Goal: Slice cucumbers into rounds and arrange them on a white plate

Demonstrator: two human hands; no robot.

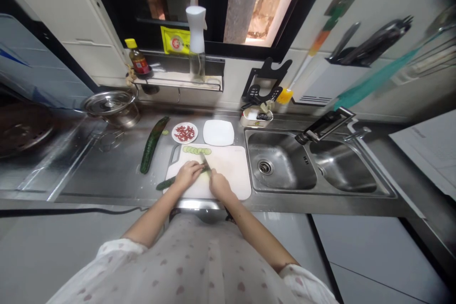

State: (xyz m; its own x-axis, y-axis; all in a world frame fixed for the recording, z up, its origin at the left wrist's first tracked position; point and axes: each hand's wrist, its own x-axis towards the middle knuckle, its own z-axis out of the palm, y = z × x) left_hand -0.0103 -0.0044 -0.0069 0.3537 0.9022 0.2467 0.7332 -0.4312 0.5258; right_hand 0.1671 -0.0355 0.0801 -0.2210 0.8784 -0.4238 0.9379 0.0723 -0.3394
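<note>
On the white cutting board (233, 171), my left hand (188, 174) is closed over a cucumber (166, 184), whose dark green end sticks out to the left beneath my wrist. My right hand (219, 184) grips a kitchen knife (205, 163) by its handle, the blade pointing away from me beside my left fingertips. A row of pale cucumber slices (195, 150) lies along the board's far edge. Left of the board rests a larger, uncut-looking cucumber (152, 147). Behind the board are a small plate of chopped red pieces (185, 133) and a white square plate (218, 132).
A double sink (281, 161) with a black faucet (320, 126) is on the right. A lidded steel pot (114, 107) stands at the back left. Above the counter, a shelf (213, 83) carries a spray bottle (197, 42) and a sauce bottle (138, 58). A knife block (327, 80) hangs right.
</note>
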